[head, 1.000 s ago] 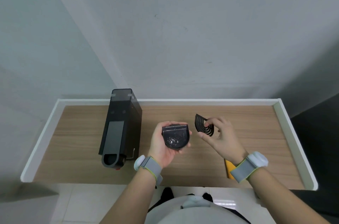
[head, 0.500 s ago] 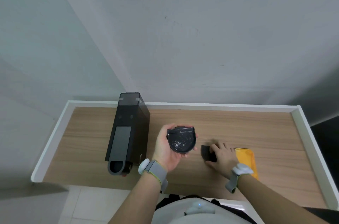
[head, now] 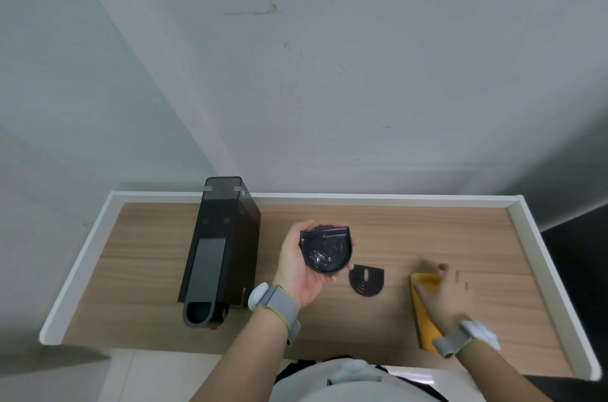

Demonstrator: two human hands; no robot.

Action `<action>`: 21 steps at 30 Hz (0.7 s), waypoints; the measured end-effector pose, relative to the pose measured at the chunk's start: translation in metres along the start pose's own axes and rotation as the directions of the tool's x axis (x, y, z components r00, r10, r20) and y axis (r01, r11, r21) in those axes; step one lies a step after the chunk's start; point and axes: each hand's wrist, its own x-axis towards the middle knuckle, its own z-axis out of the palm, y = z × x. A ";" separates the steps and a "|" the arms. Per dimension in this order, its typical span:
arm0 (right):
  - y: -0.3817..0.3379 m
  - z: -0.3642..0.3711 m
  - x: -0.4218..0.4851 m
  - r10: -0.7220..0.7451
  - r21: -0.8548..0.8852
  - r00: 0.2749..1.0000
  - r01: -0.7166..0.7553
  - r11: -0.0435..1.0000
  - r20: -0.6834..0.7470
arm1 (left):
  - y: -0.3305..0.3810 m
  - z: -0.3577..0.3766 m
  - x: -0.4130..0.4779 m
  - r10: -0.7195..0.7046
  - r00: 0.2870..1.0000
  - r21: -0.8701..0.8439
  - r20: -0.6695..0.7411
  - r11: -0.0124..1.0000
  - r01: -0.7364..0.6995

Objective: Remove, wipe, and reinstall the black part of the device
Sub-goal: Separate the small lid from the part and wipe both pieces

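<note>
My left hand (head: 301, 273) holds a black D-shaped drip tray (head: 326, 249) above the table, its inside speckled with droplets. The tray's slotted black grate (head: 367, 280) lies flat on the wood just right of that hand. My right hand (head: 439, 294), blurred by motion, rests flat on a yellow cloth (head: 424, 309) at the front right, fingers spread over it. The black machine (head: 218, 253) stands at the left, its front base without the tray.
The wooden table (head: 427, 237) has a raised white rim (head: 329, 196) on the back and both sides. Grey walls meet in a corner behind it. Both wrists wear grey bands.
My right hand set the grate down on the table, let it go, and moved right onto the yellow cloth. My left hand kept hold of the tray.
</note>
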 end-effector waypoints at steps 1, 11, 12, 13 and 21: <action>0.011 0.002 0.004 0.078 0.051 0.997 -0.079 0.996 0.017 | -0.001 0.001 -0.001 -0.003 1.000 0.001 0.005 1.000 0.003; 0.015 0.016 0.027 0.227 0.114 0.955 -0.251 0.961 0.193 | -0.014 0.005 -0.010 -0.028 0.999 0.033 0.018 0.999 0.027; 0.012 0.014 0.024 0.205 0.118 0.955 -0.234 0.965 0.216 | -0.014 0.005 -0.012 -0.025 0.999 0.034 0.020 0.999 0.024; 0.009 0.011 0.021 0.176 0.132 0.955 -0.211 0.968 0.237 | -0.014 0.006 -0.013 -0.021 0.999 0.034 0.023 0.999 0.021; -0.044 -0.062 -0.043 -0.001 0.538 0.986 -0.090 0.838 0.166 | -0.015 0.005 -0.022 0.029 0.998 0.053 0.055 0.998 -0.032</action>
